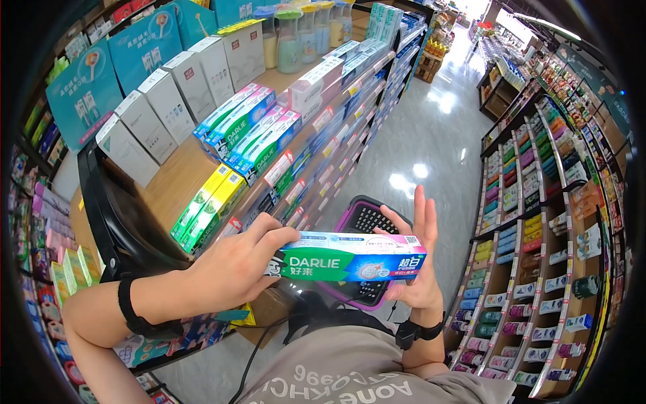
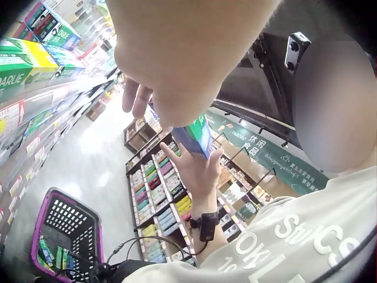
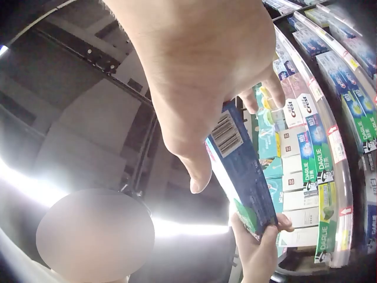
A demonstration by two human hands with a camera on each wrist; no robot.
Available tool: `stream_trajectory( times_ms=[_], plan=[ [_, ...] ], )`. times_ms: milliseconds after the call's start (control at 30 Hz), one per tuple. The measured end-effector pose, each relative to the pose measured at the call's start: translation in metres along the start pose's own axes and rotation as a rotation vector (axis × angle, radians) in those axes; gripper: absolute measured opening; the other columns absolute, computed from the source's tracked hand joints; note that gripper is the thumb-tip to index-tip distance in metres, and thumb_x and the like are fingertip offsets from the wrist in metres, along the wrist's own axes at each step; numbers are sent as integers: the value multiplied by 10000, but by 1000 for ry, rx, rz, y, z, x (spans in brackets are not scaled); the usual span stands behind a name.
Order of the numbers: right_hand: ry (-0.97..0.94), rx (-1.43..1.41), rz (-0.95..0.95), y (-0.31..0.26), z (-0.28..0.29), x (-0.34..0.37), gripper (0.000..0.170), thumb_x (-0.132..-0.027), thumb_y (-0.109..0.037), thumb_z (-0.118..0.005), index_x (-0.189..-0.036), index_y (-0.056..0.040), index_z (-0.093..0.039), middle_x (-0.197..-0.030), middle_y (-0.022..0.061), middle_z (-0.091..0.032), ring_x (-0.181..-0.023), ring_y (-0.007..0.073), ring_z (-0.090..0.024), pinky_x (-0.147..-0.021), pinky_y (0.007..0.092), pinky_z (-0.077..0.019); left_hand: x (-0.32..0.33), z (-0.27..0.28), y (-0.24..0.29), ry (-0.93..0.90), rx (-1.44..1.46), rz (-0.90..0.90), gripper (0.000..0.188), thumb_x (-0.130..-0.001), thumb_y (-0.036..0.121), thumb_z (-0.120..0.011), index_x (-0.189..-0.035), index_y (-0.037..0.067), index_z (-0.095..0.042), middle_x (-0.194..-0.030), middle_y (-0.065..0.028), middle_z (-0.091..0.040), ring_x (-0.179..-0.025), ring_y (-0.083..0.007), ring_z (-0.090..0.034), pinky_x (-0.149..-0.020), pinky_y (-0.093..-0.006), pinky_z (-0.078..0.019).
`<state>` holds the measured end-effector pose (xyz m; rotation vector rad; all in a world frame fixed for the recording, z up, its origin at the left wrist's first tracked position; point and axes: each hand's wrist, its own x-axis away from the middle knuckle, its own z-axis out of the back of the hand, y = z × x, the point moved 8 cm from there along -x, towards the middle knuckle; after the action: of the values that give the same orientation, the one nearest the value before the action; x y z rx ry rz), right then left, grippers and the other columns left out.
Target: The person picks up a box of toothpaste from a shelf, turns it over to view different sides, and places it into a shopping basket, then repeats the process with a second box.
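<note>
A DARLIE toothpaste box (image 1: 350, 259), green, blue and white, lies level across the head view between both hands. The left hand (image 1: 252, 259) grips its left end with curled fingers. At the other end the right hand (image 1: 417, 269) holds the box against its palm and thumb, its fingers extended upward. The right wrist view shows the box's blue side (image 3: 244, 159) with a barcode, the right hand (image 3: 206, 76) at its upper end and the left hand (image 3: 259, 247) pinching its lower end.
A shelf top (image 1: 161, 195) at left carries DARLIE boxes (image 1: 262, 141), white boxes (image 1: 145, 135) and lidded cups (image 1: 289, 50). Below the hands, a purple-rimmed black basket (image 2: 97, 236) stands on the floor, with several boxes inside. Stocked shelves (image 1: 531, 249) line the right side.
</note>
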<state>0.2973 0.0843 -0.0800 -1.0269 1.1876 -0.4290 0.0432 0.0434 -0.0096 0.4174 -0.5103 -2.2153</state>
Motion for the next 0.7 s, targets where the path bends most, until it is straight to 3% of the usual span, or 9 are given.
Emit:
stream_trajectory(
  times_ms=[200, 300, 333, 400, 533, 633, 700],
  plan=[
    [-34, -29, -9, 5, -4, 0, 1634, -585, -399, -1056, -1709, -206, 114, -1763, 238, 125, -1546, 472, -328, -1159, 570, -428, 7, 3, 6, 95, -214, -110, 815, -731, -22, -827, -1447, 155, -480, -1257, -229, -537, -893, -406, -664, -662, -451, -578],
    [-41, -62, -21, 6, -4, -1, 1639, -590, -377, -1057, -1705, -210, 132, -1765, 231, 134, -1554, 480, -309, -1164, 587, -417, 10, 4, 16, 166, -260, -220, 742, -752, -25, -804, -1418, 190, -559, -1245, -239, -561, -893, -367, -665, -652, -434, -581],
    [-42, -74, -27, 6, -5, 0, 1640, -592, -371, -1057, -1704, -211, 137, -1765, 228, 138, -1558, 483, -300, -1165, 593, -413, 10, 4, 17, 155, -258, -229, 696, -793, 10, -783, -1428, 201, -573, -1239, -247, -580, -905, -379, -673, -682, -436, -588],
    [41, -139, -94, 3, -8, -1, 1631, -595, -495, -1028, -1702, -211, 136, -1766, 223, 117, -1558, 477, -304, -1164, 567, -447, 11, 5, 20, 132, -258, -242, 606, -875, 79, -740, -1448, 222, -601, -1227, -263, -618, -929, -401, -690, -742, -441, -603],
    [110, -253, -160, 1, -10, -1, 1656, -579, -602, -1005, -1698, -207, 149, -1767, 214, 109, -1577, 483, -251, -1179, 575, -437, 10, 6, 28, 151, -211, -370, 632, -795, 69, -848, -1374, 197, -629, -1364, -264, -533, -1068, -409, -677, -804, -431, -615],
    [69, -347, -163, 3, -8, -1, 1690, -549, -531, -1038, -1700, -184, 150, -1769, 194, 162, -1609, 493, -126, -1200, 650, -327, 10, 7, 39, 205, -148, -460, 631, -803, 123, -871, -1374, 224, -624, -1476, -263, -456, -1234, -463, -628, -939, -451, -608],
    [62, -357, -187, 3, -5, 0, 1675, -541, -540, -1038, -1709, -165, 102, -1770, 198, 150, -1613, 489, -113, -1210, 648, -311, 13, 0, 41, 180, -172, -492, 636, -808, 159, -883, -1377, 259, -617, -1556, -238, -388, -1329, -488, -573, -1011, -469, -589]
  ],
)
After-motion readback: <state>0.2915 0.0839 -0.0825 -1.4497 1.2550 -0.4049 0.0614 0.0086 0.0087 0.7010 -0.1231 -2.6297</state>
